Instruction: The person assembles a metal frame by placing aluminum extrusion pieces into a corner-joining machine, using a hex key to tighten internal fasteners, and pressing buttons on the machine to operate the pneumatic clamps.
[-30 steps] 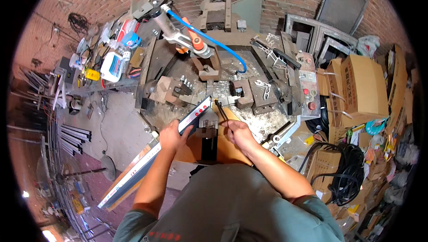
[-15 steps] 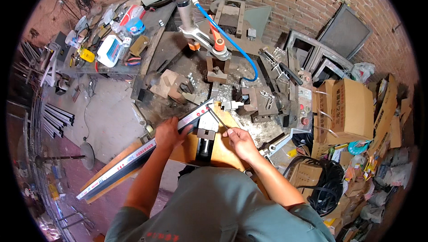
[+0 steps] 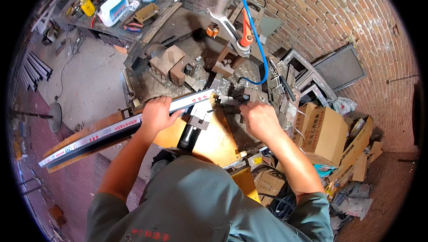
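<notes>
My left hand point(image 3: 156, 115) is wrapped over a long metal profile point(image 3: 107, 131) with a white printed film and a dark lower side. The profile slants from the lower left up to the centre, its far end over a silver metal block point(image 3: 201, 112). Closed in a fist, my right hand point(image 3: 261, 119) grips a thin dark rod point(image 3: 229, 106) that points left toward the profile's end. The rod's exact kind is unclear, and its other end is hidden in my fist. Beyond the rod stands a small metal clamp block point(image 3: 244, 95).
A machine with an orange-handled lever arm point(image 3: 246, 32) and blue hose point(image 3: 256, 41) stands ahead. Brown metal blocks point(image 3: 168, 61) sit left of it. A bench point(image 3: 84, 21) with bottles is at the far left. To the right are a cardboard box point(image 3: 323, 133) and metal frames point(image 3: 307, 70).
The view has shifted and turned. My right hand has swung outward and forward, and the rod has turned from slanting to nearly level. My left hand stays on the profile.
</notes>
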`<state>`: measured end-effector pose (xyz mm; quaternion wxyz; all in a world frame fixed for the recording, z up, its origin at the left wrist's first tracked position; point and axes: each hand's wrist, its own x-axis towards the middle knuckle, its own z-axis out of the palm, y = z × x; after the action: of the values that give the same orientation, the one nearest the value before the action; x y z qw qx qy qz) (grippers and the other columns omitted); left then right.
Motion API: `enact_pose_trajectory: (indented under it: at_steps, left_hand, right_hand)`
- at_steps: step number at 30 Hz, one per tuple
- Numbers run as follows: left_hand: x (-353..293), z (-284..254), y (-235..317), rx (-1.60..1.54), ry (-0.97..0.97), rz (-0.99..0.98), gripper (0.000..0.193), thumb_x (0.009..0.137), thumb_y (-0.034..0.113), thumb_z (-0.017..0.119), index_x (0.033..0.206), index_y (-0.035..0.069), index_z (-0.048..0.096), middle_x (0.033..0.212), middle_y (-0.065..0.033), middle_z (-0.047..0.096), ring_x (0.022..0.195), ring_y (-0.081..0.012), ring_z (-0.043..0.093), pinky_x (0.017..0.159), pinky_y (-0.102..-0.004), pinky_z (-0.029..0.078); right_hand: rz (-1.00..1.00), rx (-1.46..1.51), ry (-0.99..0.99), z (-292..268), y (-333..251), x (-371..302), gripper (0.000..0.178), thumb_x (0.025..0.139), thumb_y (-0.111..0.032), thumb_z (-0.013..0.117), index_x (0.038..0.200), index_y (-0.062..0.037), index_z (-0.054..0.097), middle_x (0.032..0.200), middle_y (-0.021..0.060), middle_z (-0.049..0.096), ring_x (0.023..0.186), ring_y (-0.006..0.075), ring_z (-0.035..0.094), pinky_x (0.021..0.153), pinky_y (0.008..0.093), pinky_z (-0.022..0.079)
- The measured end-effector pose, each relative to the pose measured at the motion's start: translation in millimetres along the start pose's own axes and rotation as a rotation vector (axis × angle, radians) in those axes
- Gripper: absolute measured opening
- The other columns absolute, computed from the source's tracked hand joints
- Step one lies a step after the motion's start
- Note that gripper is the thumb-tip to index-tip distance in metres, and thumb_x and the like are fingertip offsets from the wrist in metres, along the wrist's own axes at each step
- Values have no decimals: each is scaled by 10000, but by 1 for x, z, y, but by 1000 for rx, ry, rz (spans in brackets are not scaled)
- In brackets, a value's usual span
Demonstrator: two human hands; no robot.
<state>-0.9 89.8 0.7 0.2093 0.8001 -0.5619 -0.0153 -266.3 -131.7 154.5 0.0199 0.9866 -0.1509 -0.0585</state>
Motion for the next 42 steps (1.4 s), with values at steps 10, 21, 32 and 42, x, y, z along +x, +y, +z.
enact_pose_trajectory:
  at_steps: [10, 21, 32, 42]
  left_hand:
    - [0, -7, 3, 15, -82, -51, 554, 941, 555, 730, 971, 4, 672, 948, -197, 726, 919, -383, 723, 835, -469, 571]
    - [2, -8, 4, 4, -108, -69, 571, 943, 574, 719, 980, 7, 670, 948, -208, 728, 911, -386, 726, 831, -472, 580]
    - [2, -10, 3, 37, -142, -80, 570, 945, 575, 714, 1000, 9, 686, 978, -188, 731, 965, -363, 724, 860, -453, 575]
    - [2, -8, 3, 34, -139, -78, 561, 942, 566, 723, 999, 8, 695, 980, -178, 735, 960, -352, 726, 859, -449, 574]
  right_hand:
    - [-347, -132, -25, -24, 17, 69, 118, 790, -121, 678, 894, -79, 713, 906, 74, 670, 933, 283, 693, 829, 412, 563]
    - [-434, -83, -68, -29, 34, 77, 232, 774, -131, 669, 981, -49, 732, 831, 106, 666, 829, 343, 706, 779, 441, 570]
    - [-314, 395, -147, -50, 32, 71, 222, 895, -67, 717, 1105, -42, 785, 1068, 149, 785, 961, 390, 739, 797, 462, 598]
    - [-198, 426, -172, -35, 48, 81, 219, 902, -42, 680, 1087, -20, 796, 1001, 187, 786, 928, 387, 755, 840, 470, 601]
